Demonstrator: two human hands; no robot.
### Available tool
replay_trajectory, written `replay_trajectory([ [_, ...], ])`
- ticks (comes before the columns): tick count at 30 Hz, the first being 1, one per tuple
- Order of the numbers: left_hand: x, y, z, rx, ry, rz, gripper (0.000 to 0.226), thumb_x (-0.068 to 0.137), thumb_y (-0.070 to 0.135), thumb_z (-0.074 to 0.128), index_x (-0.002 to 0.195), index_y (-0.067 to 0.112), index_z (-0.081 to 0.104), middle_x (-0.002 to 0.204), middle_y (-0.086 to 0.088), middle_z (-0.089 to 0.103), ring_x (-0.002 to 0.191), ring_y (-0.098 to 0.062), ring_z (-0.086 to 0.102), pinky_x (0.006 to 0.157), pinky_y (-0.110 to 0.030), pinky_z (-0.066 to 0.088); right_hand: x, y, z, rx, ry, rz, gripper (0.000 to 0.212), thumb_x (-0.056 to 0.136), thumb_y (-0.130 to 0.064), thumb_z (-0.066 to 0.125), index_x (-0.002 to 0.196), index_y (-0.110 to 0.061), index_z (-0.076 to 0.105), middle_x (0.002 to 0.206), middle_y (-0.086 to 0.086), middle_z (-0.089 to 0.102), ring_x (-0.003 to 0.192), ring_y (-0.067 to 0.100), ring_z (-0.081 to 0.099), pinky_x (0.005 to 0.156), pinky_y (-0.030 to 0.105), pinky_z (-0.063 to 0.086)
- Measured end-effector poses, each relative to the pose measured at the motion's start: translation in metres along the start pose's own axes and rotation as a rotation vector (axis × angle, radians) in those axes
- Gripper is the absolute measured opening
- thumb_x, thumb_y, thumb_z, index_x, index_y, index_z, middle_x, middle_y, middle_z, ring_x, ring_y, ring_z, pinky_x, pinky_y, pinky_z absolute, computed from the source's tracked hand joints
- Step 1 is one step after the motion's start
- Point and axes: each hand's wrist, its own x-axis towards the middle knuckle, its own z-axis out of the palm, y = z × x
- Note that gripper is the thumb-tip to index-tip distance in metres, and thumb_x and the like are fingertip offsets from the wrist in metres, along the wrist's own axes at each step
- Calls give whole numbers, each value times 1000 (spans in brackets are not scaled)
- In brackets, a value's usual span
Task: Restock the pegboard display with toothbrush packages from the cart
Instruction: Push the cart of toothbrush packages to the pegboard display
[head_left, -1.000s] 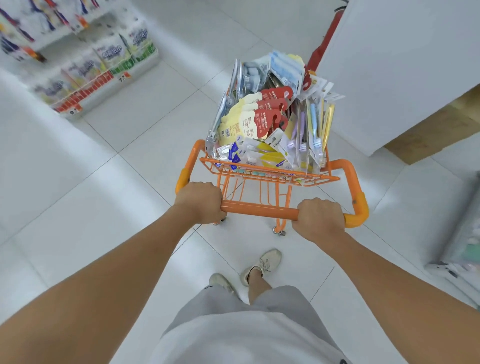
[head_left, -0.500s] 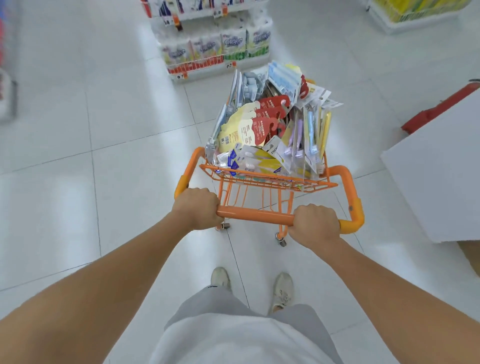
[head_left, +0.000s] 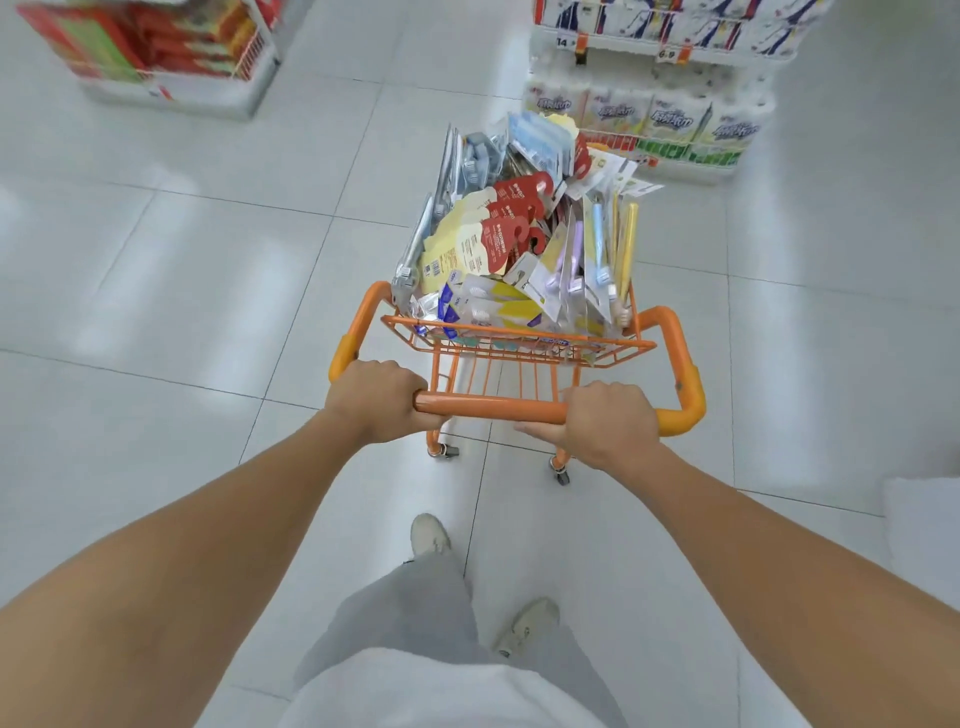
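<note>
Gripping the handle bar (head_left: 491, 409) of the small orange cart (head_left: 670, 343), we are holding it with both hands. Our left hand (head_left: 376, 400) is wrapping its fingers over the bar near the left bend, clenched around it. Our right hand (head_left: 608, 423) is closing over the bar towards the right bend, its fingers curling under and the thumb pointing along the underside.

The toothbrush packages (head_left: 514, 249) are sitting heaped in the cart's wire basket, rising well above its rim. Red-and-cream carded packs are lying stacked at the middle, clear blister packs with pastel brushes are standing upright on the right side, and silver-edged packs are leaning along the left side.

We are standing on a pale tiled floor (head_left: 182, 270), with two light shoes (head_left: 428, 535) and grey trousers showing beneath the bar. Ahead on the right, a shelf of paper rolls (head_left: 649, 119) is standing just beyond the cart. Ahead on the left, well apart from it, a display of red and green packs (head_left: 156, 41) is showing blurred.
</note>
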Motion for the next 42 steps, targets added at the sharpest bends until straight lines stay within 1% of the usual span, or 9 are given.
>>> replay_trajectory([
  [7,20,-68,1,-47,25,-137,64,79,88,32,66,30,55,59,10,56,62,-10,60,61,-26,43,95,-29,-21,-98,34,-167,91,66,-100,10,81,-26,61,63,-7,55,60,17,58,58,32,48],
  [10,33,-98,-3,-84,36,-177,61,81,85,35,66,29,54,57,10,54,58,-9,56,55,-23,35,140,-43,-38,-121,4,-203,80,73,-96,21,75,-25,59,62,-7,55,60,17,58,60,32,49],
  [13,48,-126,-5,-116,33,-230,53,82,76,40,66,28,56,56,9,52,56,-9,55,53,-24,38,183,-58,-54,-145,-22,-210,58,79,-79,42,70,-24,59,60,-7,54,57,15,57,60,30,50],
  [19,77,-188,-15,-169,47,-336,54,81,77,41,62,28,54,56,7,54,55,-10,55,51,-25,40,271,-95,-84,-193,-40,-268,46,75,-69,48,64,-24,52,58,-6,52,56,15,56,58,29,49],
  [26,115,-270,-25,-198,56,-505,58,80,80,43,58,27,50,55,8,52,57,-10,56,56,-26,45,384,-145,-112,-240,6,-405,51,73,-72,44,70,-24,61,59,-7,51,57,18,55,57,28,40],
  [30,138,-313,-33,-233,59,-629,57,79,79,46,55,27,47,54,8,53,55,-9,54,59,-27,48,453,-173,-135,-241,21,-527,49,75,-72,44,66,-24,53,59,-6,51,55,17,52,55,28,38],
  [34,158,-350,-39,-259,44,-761,60,78,81,43,58,26,54,53,9,55,55,-8,57,58,-26,49,521,-202,-159,-241,13,-652,49,74,-71,43,67,-24,56,58,-6,50,56,18,54,56,27,42],
  [38,178,-384,-45,-299,34,-867,60,78,81,42,56,26,51,53,8,54,53,-8,55,55,-25,46,586,-234,-181,-272,-7,-764,48,73,-71,44,66,-24,54,59,-6,51,57,18,55,60,29,48],
  [42,194,-438,-46,-344,17,-936,68,73,88,30,58,26,54,55,8,57,53,-8,56,52,-25,41,651,-281,-202,-308,-7,-848,50,74,-73,43,67,-24,55,63,-6,55,59,18,57,64,32,53],
])
